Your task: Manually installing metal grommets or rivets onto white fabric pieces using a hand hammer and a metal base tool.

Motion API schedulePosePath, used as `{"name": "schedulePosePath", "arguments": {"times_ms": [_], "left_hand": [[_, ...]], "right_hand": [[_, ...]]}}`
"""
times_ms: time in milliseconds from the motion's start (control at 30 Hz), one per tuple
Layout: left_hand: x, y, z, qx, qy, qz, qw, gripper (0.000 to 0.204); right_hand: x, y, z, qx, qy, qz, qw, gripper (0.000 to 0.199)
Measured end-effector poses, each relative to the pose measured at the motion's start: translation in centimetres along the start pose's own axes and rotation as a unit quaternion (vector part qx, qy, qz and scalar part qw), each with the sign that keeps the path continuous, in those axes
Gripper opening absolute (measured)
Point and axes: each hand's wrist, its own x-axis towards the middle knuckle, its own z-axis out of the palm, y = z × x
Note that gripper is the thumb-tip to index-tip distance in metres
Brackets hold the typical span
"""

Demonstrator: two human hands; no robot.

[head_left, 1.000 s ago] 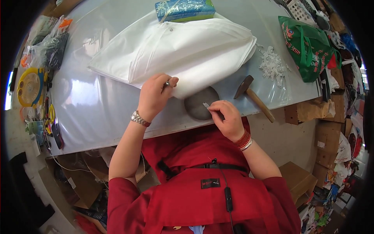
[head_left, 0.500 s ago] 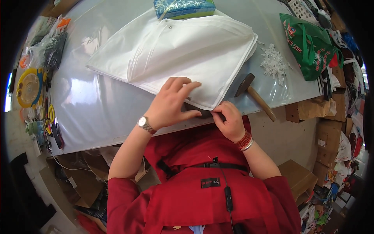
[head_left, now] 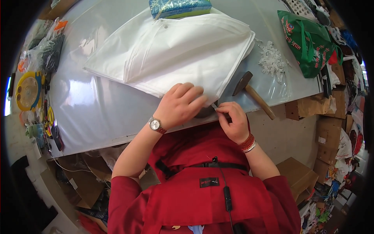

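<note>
A stack of folded white cloth sheets [head_left: 191, 50] lies on the table, its near corner pointing toward me. My left hand [head_left: 180, 104] is at that corner, its fingers bent over the cloth edge and partly blurred; the thumb is hidden. Just right of the corner, my right hand [head_left: 234, 121] pinches a small whitish strip [head_left: 214, 105] between thumb and fingertips. Whether the strip is joined to the cloth cannot be made out. Partly hidden under the corner and my left hand is a dark rounded object [head_left: 205, 112]. A hammer [head_left: 255, 96] with a wooden handle rests to the right.
White scraps [head_left: 272, 60] are heaped beyond the hammer, near a green bag [head_left: 306, 46]. A blue and green packet [head_left: 180, 7] sits on the cloth's far edge. Along the left are a yellow-rimmed fan [head_left: 29, 90] and bagged goods [head_left: 48, 50]. Cardboard boxes [head_left: 329, 132] stand right.
My left hand has moved right onto the cloth corner, its fingers less spread. The right hand has come slightly away from the corner, with the small strip now showing in its pinch.
</note>
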Motion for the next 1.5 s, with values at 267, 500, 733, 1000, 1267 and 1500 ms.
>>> {"name": "schedulePosePath", "arguments": {"times_ms": [267, 500, 733, 1000, 1267, 1500], "left_hand": [[-0.7, -0.5, 0.0, 0.013, -0.023, 0.022, 0.999, 0.034], [-0.1, -0.3, -0.3, -0.115, -0.014, -0.122, 0.986, 0.044], [0.4, 0.1, 2.3, 0.046, 0.025, -0.153, 0.987, 0.037], [-3.6, -0.4, 1.8, -0.089, -0.040, -0.007, 0.995, 0.048], [-3.3, -0.1, 2.2, -0.113, -0.048, -0.015, 0.992, 0.047], [-3.4, 0.0, 1.9, -0.128, -0.051, -0.033, 0.990, 0.046]], "right_hand": [[-0.4, -0.3, -0.7, 0.194, 0.004, 0.197, 0.961, 0.011], [-0.4, 0.2, -0.6, 0.270, 0.006, 0.221, 0.937, 0.006], [0.6, -0.9, 0.1, 0.025, -0.024, 0.033, 0.999, 0.015], [-0.1, 0.9, 1.4, -0.135, -0.051, -0.122, 0.982, 0.023], [0.1, 1.2, 0.8, -0.151, -0.076, -0.150, 0.974, 0.021], [1.3, 0.5, 0.6, -0.159, -0.053, -0.179, 0.969, 0.022]]}}
